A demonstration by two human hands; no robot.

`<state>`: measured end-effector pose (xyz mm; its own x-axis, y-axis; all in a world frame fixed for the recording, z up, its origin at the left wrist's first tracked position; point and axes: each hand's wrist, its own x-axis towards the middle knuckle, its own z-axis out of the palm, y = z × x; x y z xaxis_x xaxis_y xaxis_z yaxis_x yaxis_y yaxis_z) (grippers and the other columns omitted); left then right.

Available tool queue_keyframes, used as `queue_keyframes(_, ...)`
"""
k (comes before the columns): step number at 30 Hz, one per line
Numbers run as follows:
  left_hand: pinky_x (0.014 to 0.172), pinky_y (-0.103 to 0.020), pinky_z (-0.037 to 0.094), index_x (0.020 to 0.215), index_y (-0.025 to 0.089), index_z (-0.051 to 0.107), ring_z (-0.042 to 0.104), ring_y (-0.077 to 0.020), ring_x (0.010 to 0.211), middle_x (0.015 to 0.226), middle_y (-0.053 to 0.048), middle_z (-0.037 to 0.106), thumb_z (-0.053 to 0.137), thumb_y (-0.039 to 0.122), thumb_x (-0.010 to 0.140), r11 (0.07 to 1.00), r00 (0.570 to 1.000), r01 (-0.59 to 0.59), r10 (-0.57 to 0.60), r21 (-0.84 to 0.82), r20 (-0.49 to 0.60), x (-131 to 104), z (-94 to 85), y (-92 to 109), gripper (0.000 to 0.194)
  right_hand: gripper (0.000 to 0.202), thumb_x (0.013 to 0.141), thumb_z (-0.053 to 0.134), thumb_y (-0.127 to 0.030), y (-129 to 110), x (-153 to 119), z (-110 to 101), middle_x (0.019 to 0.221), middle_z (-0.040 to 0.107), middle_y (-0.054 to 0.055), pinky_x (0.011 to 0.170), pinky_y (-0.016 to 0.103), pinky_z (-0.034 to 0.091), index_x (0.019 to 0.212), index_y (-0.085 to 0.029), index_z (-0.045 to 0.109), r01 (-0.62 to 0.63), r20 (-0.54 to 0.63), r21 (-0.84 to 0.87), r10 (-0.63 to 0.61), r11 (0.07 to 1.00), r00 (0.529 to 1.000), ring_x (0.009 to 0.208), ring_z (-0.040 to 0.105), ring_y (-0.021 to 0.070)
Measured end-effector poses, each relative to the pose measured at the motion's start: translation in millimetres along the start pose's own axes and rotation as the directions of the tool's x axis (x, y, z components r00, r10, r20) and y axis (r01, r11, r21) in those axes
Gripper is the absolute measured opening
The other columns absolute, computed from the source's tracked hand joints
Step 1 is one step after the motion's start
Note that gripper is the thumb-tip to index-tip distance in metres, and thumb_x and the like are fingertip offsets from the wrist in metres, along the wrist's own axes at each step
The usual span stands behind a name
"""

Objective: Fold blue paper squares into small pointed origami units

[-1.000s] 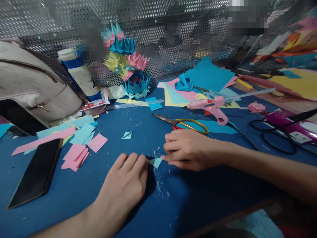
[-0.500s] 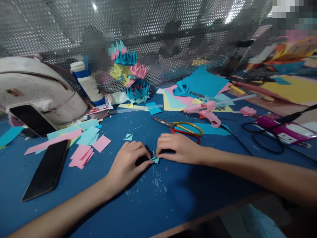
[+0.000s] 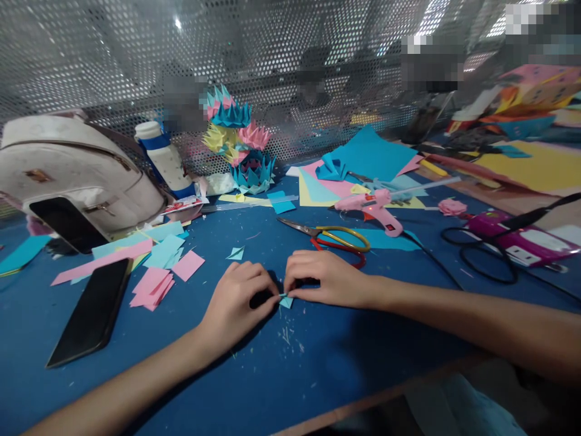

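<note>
A small folded piece of light blue paper (image 3: 285, 301) lies between my fingertips, just above the blue table (image 3: 254, 375). My left hand (image 3: 240, 297) pinches its left side between thumb and fingers. On the other side, my right hand (image 3: 324, 278) pinches it too; the fingers cover its upper edge. Another folded light blue piece (image 3: 236, 253) rests on the table beyond my left hand. Scissors (image 3: 318, 231) with yellow and red handles lie behind my right hand. Tiny paper scraps (image 3: 287, 336) are scattered in front of the hands.
Pink paper squares (image 3: 152, 287), a black phone (image 3: 91, 315) and a white backpack (image 3: 68, 169) occupy the left. Behind stands a folded-paper model (image 3: 252, 169). A pink glue gun (image 3: 376, 209) and a purple power strip (image 3: 503, 236) with a looped cable are at right.
The folded paper now shows a wider face below my fingertips. Both hands keep pinching it in nearly the same place. The view has shifted slightly.
</note>
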<state>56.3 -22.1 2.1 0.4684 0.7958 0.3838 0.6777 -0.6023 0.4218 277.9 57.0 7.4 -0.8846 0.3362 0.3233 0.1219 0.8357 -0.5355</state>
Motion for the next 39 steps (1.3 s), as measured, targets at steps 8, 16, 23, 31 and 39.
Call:
queue_keyframes(8, 0.069, -0.035, 0.026, 0.081, 0.015, 0.062, 0.046, -0.0183, 0.074, 0.083, -0.004, 0.063, 0.046, 0.019, 0.105, 0.945, 0.974, -0.225, 0.221, 0.238, 0.044, -7.2, 1.3, 6.1, 0.029, 0.021, 0.101, 0.053, -0.027, -1.4, -3.2, -4.3, 0.087, 0.065, 0.003, 0.072, 0.029, 0.039, 0.091, -0.017, 0.067, 0.254, 0.108, -0.254, -0.234, 0.933, 0.966, 0.08, 0.05, 0.0162)
queue_keyframes(16, 0.069, -0.033, 0.034, 0.095, 0.013, 0.066, 0.049, -0.0187, 0.077, 0.09, -0.006, 0.065, 0.041, 0.015, 0.106, 0.923, 0.947, -0.32, 0.312, 0.211, 0.071, -11.0, -1.8, 3.2, 0.027, 0.02, 0.101, 0.051, -0.024, -3.7, -1.8, -1.5, 0.083, 0.063, 0.003, 0.073, 0.028, 0.039, 0.088, -0.016, 0.065, 0.181, 0.105, -0.192, -0.163, 0.965, 0.981, 0.078, 0.05, 0.0159)
queue_keyframes(23, 0.082, -0.035, 0.043, 0.127, 0.006, 0.06, 0.058, -0.0207, 0.088, 0.097, -0.009, 0.067, 0.038, 0.011, 0.106, 0.917, 0.926, -0.373, 0.36, 0.142, 0.111, -20.1, -8.0, -1.1, 0.031, 0.008, 0.09, 0.061, -0.014, -7.2, -1.2, 5.0, 0.078, 0.058, -0.001, 0.072, 0.026, 0.037, 0.083, -0.017, 0.062, -0.152, 0.077, 0.035, 0.149, 0.988, 0.986, 0.076, 0.052, 0.0125)
queue_keyframes(31, 0.098, -0.04, 0.04, 0.13, 0.006, 0.06, 0.06, -0.0224, 0.099, 0.106, -0.009, 0.069, 0.032, 0.011, 0.106, 0.899, 0.933, -0.355, 0.324, 0.257, 0.157, -30.2, -6.7, 4.3, 0.038, 0.008, 0.086, 0.06, -0.01, -8.3, -1.4, 6.2, 0.082, 0.058, -0.001, 0.074, 0.027, 0.036, 0.086, -0.018, 0.06, -0.233, 0.088, 0.063, 0.227, 0.97, 0.97, 0.08, 0.051, 0.0137)
queue_keyframes(39, 0.104, -0.04, 0.034, 0.131, 0.005, 0.06, 0.058, -0.0237, 0.102, 0.111, -0.01, 0.068, 0.032, 0.013, 0.106, 0.885, 0.938, -0.343, 0.304, 0.317, 0.165, -32.7, -3.7, 4.8, 0.039, 0.012, 0.085, 0.061, -0.009, -6.8, -0.8, 5.7, 0.09, 0.062, 0.0, 0.076, 0.027, 0.038, 0.091, -0.019, 0.059, -0.246, 0.096, 0.08, 0.238, 0.966, 0.966, 0.085, 0.054, 0.0152)
